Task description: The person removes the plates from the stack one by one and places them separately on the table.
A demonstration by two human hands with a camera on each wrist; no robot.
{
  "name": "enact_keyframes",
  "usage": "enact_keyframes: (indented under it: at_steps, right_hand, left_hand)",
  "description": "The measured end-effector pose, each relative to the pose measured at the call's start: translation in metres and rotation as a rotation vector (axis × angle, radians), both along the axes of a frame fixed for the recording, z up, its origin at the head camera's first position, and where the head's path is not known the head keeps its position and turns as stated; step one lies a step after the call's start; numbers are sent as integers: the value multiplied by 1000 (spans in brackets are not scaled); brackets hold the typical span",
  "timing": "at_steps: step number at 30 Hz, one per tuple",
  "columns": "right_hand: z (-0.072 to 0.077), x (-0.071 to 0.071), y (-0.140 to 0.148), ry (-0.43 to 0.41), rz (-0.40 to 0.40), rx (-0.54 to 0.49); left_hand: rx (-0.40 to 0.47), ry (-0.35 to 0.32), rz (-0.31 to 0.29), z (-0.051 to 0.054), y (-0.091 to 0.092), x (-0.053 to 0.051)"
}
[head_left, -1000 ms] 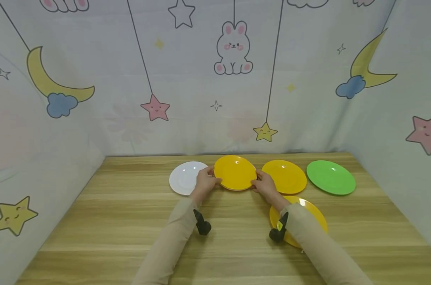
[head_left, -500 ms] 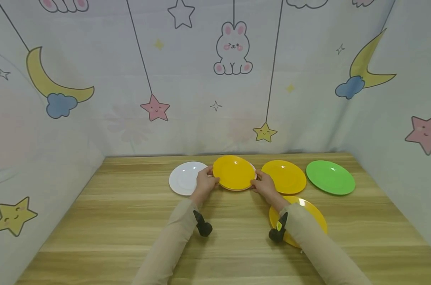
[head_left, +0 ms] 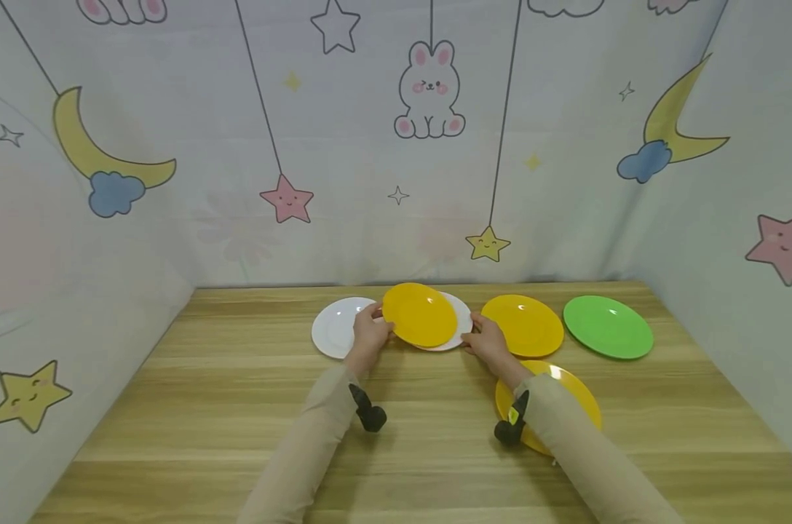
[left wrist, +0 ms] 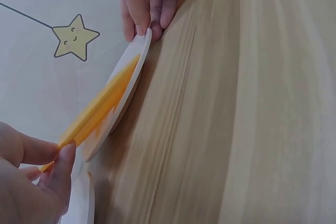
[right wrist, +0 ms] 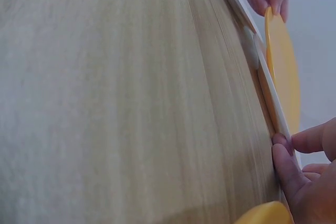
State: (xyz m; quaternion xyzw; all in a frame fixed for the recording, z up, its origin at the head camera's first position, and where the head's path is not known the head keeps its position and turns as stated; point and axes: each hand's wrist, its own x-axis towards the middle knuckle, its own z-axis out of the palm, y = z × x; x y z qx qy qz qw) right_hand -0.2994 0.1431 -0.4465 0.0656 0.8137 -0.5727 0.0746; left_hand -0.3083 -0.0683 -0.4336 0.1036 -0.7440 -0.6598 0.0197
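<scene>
My left hand (head_left: 370, 335) pinches the left rim of a yellow plate (head_left: 418, 314), which is tilted and overlaps a white plate (head_left: 464, 322). Thumb and fingers of my right hand (head_left: 490, 343) grip the right rim of that white plate. In the left wrist view the yellow plate (left wrist: 100, 109) slants away from the white plate (left wrist: 126, 62), its left side lifted and its far end close to the white surface. From the right wrist, the white plate (right wrist: 269, 85) lies between the thumb and fingers of the right hand (right wrist: 315, 182).
Another white plate (head_left: 333, 329) lies beside the left hand, partly behind it. Right of the hands are a second yellow plate (head_left: 523, 326) and a green plate (head_left: 607, 326). A further yellow plate (head_left: 579, 397) lies under the right forearm. A patterned cloth (head_left: 343, 247) hangs behind the table (head_left: 239, 422).
The yellow plate has shifted left with my left hand, uncovering the right part of the white plate beneath. My right hand has stayed at the rim.
</scene>
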Motion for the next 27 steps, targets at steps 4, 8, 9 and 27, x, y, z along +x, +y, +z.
enact_keyframes:
  at_steps: [4, 8, 9, 27]
  right_hand:
    - [0, 0, 1, 2, 0, 6]
    - [-1, 0, 2, 6, 2, 10]
    - [-1, 1, 2, 5, 1, 12]
    - [-1, -2, -1, -20, -17, 45]
  left_hand:
    - [-2, 3, 11, 0, -4, 0]
    - [11, 6, 18, 1, -7, -1]
    - [11, 5, 18, 1, -7, 0]
    - [-38, 43, -14, 11, -39, 6]
